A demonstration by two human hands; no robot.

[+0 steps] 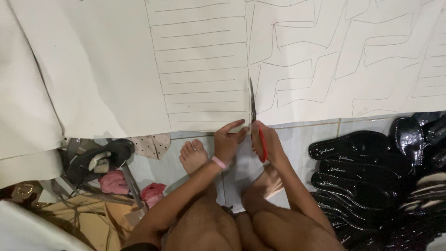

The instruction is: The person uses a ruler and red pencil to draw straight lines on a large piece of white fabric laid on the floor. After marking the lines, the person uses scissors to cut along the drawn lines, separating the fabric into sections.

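- Cream sheet material (116, 69) spread across the tiled floor (297, 139), marked with traced pattern outlines: narrow strips (204, 65) in the middle, angled shapes (325, 56) to the right.
- Near edge of the sheet runs just in front of the person's hands; both hands sit at that edge, roughly mid-width.
- Right hand (267, 144): closed around the red handles of the scissors (254, 116), fingers through the loops. Blades point away from the person, into the sheet, along the line between the strip column and the angled shapes. Blades look nearly closed.
- Left hand (228, 139): pinching the sheet's near edge just left of the blades, thumb and fingers on the material, touching it. Pink band (219, 162) on that wrist.
- Hands close together, scissors between them; cut line sits right of the left fingertips.
- Person seated on the floor, bare foot (193, 155) beside the left hand, below the sheet edge.
- Right side of the floor: stack of glossy black insoles (357, 167), well apart from the hands.
- Left side: dark shoe (100, 160), pink scraps (114, 181), cardboard offcuts (93, 218) near the bottom-left corner.
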